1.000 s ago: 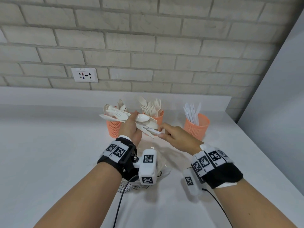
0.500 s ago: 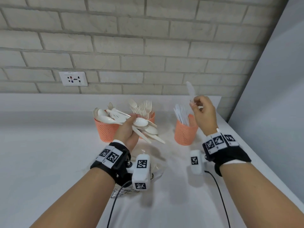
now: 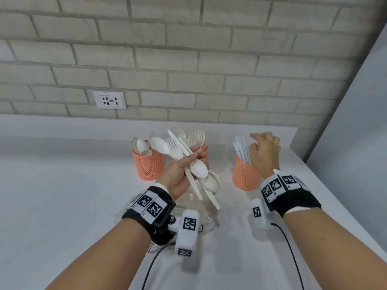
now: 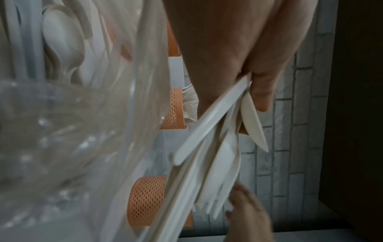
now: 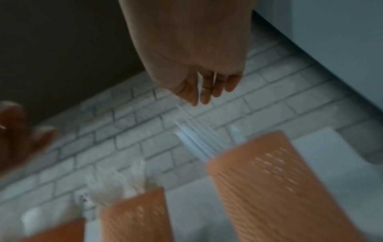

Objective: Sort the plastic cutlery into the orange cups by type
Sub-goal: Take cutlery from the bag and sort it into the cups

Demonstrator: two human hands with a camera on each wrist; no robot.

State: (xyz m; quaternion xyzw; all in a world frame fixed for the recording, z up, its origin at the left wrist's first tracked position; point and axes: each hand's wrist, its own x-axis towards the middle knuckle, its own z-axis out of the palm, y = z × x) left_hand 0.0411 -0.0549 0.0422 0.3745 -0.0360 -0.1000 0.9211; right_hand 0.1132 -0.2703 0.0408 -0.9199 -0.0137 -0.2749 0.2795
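Three orange mesh cups stand in a row on the white table. The left cup [image 3: 147,164] holds spoons, the middle cup [image 3: 205,148] holds forks and is partly hidden behind my left hand, and the right cup [image 3: 245,174] holds knives [image 3: 240,147]. My left hand [image 3: 193,156] grips a mixed bundle of white cutlery [image 3: 198,171] in front of the middle cup; the bundle [image 4: 217,155] fans out past the fingers. My right hand [image 3: 263,151] hovers just over the knives with relaxed fingers [image 5: 207,91] and holds nothing. The knife cup [image 5: 269,180] sits right below it.
A crumpled clear plastic bag [image 3: 201,208] lies on the table under my left wrist. The brick wall with a socket [image 3: 109,100] runs behind the cups. A grey panel [image 3: 356,143] closes the right side, close to the right cup.
My right hand pulled a knife from the bundle, carried it up and right to the knife cup and let it go; it is now empty. My left hand has tilted the bundle more upright.
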